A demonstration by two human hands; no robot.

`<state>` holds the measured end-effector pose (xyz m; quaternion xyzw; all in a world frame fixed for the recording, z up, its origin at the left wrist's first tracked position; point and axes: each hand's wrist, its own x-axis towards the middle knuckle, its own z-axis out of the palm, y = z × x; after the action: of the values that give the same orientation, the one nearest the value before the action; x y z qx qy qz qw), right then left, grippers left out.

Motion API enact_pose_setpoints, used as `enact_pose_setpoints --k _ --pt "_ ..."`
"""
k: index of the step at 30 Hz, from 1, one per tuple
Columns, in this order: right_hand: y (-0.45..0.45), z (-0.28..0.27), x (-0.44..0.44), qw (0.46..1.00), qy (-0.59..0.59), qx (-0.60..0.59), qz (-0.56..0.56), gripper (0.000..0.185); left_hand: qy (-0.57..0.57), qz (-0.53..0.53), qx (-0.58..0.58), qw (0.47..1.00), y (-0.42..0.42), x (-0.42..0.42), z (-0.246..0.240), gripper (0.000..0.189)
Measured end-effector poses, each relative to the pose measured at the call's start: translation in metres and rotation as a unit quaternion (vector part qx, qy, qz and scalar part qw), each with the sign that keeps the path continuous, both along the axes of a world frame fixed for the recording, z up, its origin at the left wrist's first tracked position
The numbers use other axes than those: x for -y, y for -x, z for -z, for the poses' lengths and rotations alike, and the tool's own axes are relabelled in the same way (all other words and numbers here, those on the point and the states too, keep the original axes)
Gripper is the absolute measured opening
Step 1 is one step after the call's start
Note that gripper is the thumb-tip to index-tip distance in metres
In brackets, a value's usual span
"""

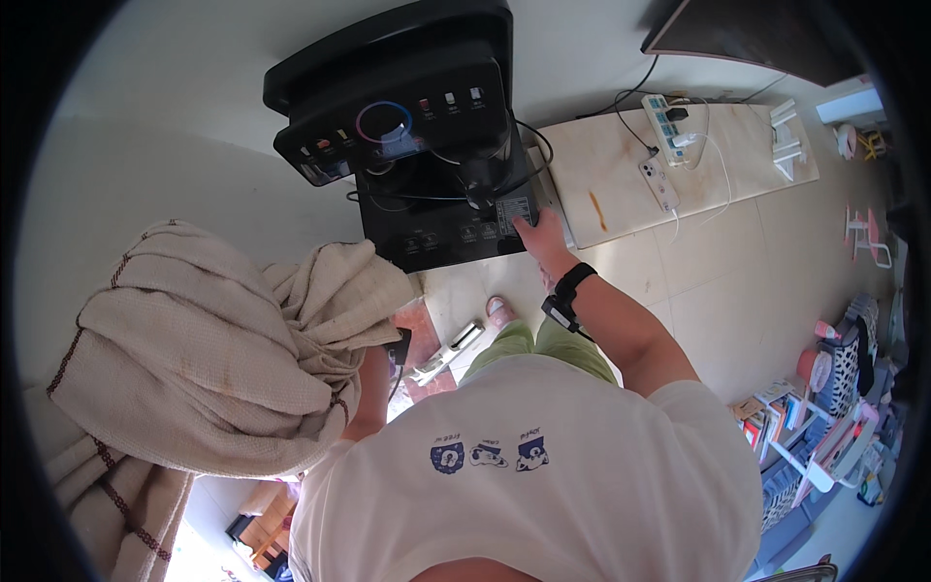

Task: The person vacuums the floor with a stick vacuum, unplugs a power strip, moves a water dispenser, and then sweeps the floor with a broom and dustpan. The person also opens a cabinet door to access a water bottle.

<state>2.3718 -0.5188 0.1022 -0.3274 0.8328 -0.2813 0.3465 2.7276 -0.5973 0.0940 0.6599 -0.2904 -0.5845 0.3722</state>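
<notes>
A black tea-bar water dispenser (451, 251) stands against the wall before me, with icons and a glowing ring on its upper front panel. A dark kettle (480, 178) sits on its shelf, under the overhanging head. My right hand (544, 236) is at the shelf's front right corner, thumb on top and index finger along the side. The other fingers are mostly hidden below. A black strap with a small device (567, 298) circles that wrist. My left hand is out of sight behind a bunched beige cloth with brown trim (218, 342); only the forearm shows.
Right of the dispenser, a low marble-look bench (582, 160) bears a power strip (663, 131), a charging phone (659, 185) and a white stand (785, 142). A black cable (407, 196) crosses the dispenser's shelf. A white and silver appliance (451, 353) lies near my feet.
</notes>
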Motion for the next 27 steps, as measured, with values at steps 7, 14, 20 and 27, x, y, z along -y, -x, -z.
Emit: enact_pose_setpoints --k 7,14,20,27 --pt "0.014 0.02 0.012 0.977 0.13 0.171 -0.002 0.072 0.043 0.045 0.078 0.995 0.022 -0.004 0.001 0.044" --pt "0.03 0.001 0.007 0.96 0.108 0.256 -0.034 0.068 0.0 0.018 0.095 0.995 0.034 -0.042 -0.008 0.044" --pt "0.051 0.007 0.012 0.953 0.071 0.281 -0.087 0.072 0.013 -0.096 0.105 0.99 0.056 -0.095 -0.004 0.055" --pt "0.057 0.023 0.014 0.945 0.079 0.274 -0.163 0.072 0.004 -0.171 0.025 0.985 0.072 -0.131 -0.015 0.056"
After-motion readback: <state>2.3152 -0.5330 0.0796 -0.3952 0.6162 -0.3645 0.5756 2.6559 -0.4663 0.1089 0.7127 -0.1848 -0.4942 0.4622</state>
